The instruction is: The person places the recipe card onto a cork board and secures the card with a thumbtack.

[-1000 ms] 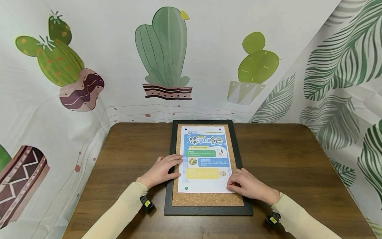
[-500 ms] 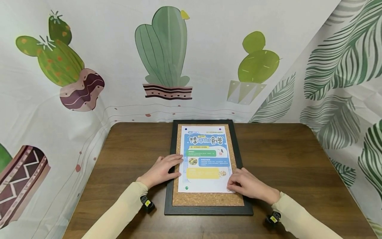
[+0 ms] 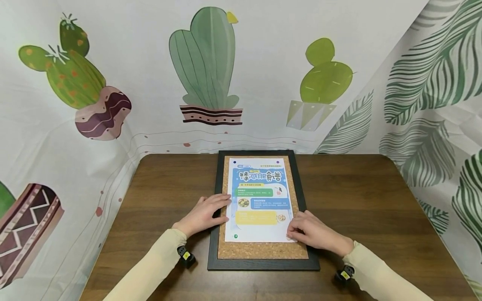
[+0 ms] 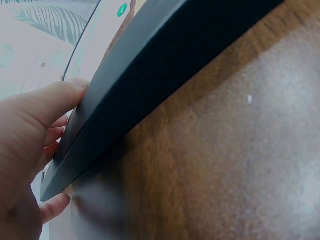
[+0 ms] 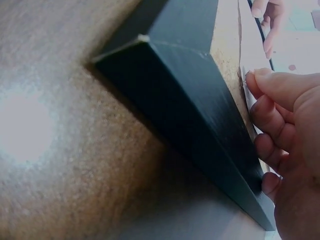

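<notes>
A printed sheet [image 3: 256, 232] with blue, green and yellow panels lies on a black-framed cork board [image 3: 263, 252]. Dark pins [image 3: 234, 162] mark its top corners, and a green pin [image 3: 235, 236] its lower left one. My left hand [image 3: 204, 214] spreads over the board's left frame, fingertips on the sheet's left edge. At the sheet's lower right corner, my right hand [image 3: 312, 232] has its thumb and forefinger together, other fingers curled. A small pale thing is pinched at those fingertips [image 5: 257, 75]; I cannot tell its kind, as the fingers mostly cover it.
The board rests on a brown wooden table [image 3: 361, 200], its far edge near a white cloth backdrop [image 3: 263, 75] printed with cacti and leaves. Black wrist cameras [image 3: 186, 256] sit on both wrists.
</notes>
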`<state>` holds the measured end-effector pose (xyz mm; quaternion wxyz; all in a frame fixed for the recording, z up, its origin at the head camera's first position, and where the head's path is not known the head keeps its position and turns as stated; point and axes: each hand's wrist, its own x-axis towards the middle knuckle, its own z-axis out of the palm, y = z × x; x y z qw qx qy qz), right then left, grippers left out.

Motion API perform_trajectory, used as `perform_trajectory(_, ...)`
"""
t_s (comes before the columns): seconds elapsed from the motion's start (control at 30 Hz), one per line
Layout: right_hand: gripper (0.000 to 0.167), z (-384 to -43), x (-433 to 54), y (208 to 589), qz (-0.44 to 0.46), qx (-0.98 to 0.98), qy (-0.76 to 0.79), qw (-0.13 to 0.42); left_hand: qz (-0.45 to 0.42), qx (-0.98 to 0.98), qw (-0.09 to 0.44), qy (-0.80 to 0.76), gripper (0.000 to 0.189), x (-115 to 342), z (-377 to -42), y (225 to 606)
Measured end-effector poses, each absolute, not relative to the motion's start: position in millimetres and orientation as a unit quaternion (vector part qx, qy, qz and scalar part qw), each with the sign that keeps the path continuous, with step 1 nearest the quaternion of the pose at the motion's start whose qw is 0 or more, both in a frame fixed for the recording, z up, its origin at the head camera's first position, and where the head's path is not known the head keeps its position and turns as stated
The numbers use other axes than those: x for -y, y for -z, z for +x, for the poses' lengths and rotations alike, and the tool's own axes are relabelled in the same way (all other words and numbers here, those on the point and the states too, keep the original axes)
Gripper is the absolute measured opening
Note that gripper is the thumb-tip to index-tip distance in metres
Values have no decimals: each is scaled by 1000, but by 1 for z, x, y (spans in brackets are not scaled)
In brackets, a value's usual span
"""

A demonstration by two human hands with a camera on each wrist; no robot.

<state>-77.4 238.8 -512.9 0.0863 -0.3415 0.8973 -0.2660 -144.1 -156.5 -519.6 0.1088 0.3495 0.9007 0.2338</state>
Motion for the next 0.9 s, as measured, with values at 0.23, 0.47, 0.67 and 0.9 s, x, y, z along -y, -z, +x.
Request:
perform_trajectory(0.23,15,-79,-239,516,-347,-897,259,84,349,-901,108,-233,62,157,-144,521)
perform_trajectory(0.47,17,-79,-238,516,-356,-897,251,78,350,-900,105,-235,61,158,-143,519)
perform_trajectory(0.67,18,-79,-237,515,-357,-897,246,79,351,-900,106,-235,61,157,-144,518)
perform_trajectory(0.9,21,-78,-236,515,-365,-896,244,69,351,-900,106,-234,61,156,-143,517)
